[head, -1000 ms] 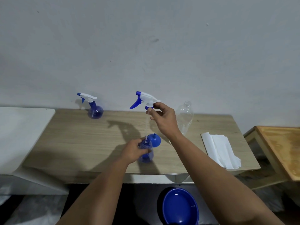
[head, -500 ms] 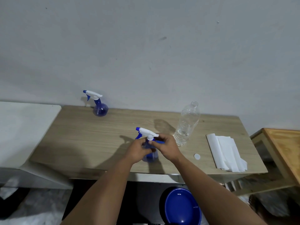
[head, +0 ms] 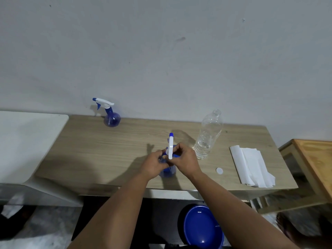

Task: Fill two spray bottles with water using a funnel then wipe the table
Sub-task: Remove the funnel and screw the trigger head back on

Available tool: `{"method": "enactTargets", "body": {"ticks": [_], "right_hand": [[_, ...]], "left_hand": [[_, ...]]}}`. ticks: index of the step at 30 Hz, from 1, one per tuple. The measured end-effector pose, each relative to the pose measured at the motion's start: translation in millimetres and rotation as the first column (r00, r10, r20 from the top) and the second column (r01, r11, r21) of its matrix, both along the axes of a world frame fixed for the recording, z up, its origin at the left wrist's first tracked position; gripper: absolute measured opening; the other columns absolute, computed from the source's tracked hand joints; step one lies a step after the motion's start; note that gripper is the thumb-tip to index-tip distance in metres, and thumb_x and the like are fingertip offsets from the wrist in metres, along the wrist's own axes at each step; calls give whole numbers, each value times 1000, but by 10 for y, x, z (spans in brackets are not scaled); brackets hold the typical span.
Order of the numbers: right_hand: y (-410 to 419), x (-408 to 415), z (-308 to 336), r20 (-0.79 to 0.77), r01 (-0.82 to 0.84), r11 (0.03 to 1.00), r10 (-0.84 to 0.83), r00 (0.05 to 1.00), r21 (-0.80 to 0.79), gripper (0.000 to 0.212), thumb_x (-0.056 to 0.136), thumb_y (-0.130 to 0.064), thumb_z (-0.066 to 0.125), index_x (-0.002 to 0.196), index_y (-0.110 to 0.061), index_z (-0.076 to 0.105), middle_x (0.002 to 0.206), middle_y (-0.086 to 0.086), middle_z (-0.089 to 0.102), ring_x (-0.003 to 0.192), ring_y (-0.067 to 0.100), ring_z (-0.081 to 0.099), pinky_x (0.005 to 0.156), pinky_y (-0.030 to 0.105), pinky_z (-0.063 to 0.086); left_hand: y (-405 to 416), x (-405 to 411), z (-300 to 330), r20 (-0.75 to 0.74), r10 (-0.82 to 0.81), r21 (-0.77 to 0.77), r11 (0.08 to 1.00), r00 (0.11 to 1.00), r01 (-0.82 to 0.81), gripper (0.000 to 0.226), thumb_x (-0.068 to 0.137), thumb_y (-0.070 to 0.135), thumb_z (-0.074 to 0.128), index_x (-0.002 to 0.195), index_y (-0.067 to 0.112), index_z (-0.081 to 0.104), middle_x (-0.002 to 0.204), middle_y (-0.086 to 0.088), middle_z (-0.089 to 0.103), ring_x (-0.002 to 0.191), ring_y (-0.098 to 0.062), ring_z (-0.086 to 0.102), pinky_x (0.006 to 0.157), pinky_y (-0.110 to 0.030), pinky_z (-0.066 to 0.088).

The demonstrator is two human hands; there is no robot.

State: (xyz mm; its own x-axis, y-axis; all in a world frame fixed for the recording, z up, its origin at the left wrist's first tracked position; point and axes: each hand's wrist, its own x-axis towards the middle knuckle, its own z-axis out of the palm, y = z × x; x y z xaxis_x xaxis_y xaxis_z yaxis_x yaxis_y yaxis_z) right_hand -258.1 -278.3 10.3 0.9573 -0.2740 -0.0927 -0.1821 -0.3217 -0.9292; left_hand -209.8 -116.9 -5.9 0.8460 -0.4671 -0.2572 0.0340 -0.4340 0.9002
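Step in hand looks like screwing the white trigger spray head [head: 170, 147] back onto the near blue plastic spray bottle [head: 168, 170], frame centre. Left hand [head: 156, 163] grips the bottle; right hand [head: 185, 159] pinches the head w/ curled fingers. Next: probably the wipe.

Count: 2 spray bottles, 2nd [head: 110, 116] upper left; 1 clear plastic water bottle [head: 208, 135]; 1 white cap [head: 219, 170]; 1 stack of white paper towels [head: 251, 167]; no funnel visible.

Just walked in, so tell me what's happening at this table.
A person is fitting the trigger head onto a blue spray bottle at the table's near edge. The left hand grips the bottle; the right hand pinches the head's collar. A second spray bottle stands by the wall, capped. The clear water bottle stands open, nearly empty, its cap beside paper towels.
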Motion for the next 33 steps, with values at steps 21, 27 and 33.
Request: {"method": "enactTargets", "body": {"ticks": [21, 27, 33], "right_hand": [[-108, 74, 25, 7, -188, 967, 192, 981, -173, 25, 75, -32, 86, 96, -29, 75, 96, -5, 75, 93, 12, 73, 91, 44, 59], [12, 145, 46, -18, -83, 969, 82, 997, -233, 52, 62, -42, 98, 95, -26, 61, 82, -8, 71, 75, 11, 68, 71, 28, 56], [-130, 20, 8, 77, -177, 979, 186, 980, -104, 23, 79, -16, 86, 99, -16, 73, 96, -5, 76, 91, 12, 72, 89, 36, 59]], "left_hand": [[16, 37, -36, -12, -3, 9, 1000, 1000, 3, 41, 68, 34, 81, 108, 35, 73, 104, 3, 77, 104, -18, 71, 96, -36, 52], [28, 25, 7, -31, -19, 24, 1000, 999, 19, 34, 74, 17, 79, 105, 31, 74, 82, 15, 74, 81, -1, 67, 86, -31, 52], [24, 12, 30, -5, 8, -1, 1000, 1000, -8, 40, 63, 39, 77, 102, 46, 72, 105, 2, 77, 106, -21, 70, 98, -43, 52]]}}
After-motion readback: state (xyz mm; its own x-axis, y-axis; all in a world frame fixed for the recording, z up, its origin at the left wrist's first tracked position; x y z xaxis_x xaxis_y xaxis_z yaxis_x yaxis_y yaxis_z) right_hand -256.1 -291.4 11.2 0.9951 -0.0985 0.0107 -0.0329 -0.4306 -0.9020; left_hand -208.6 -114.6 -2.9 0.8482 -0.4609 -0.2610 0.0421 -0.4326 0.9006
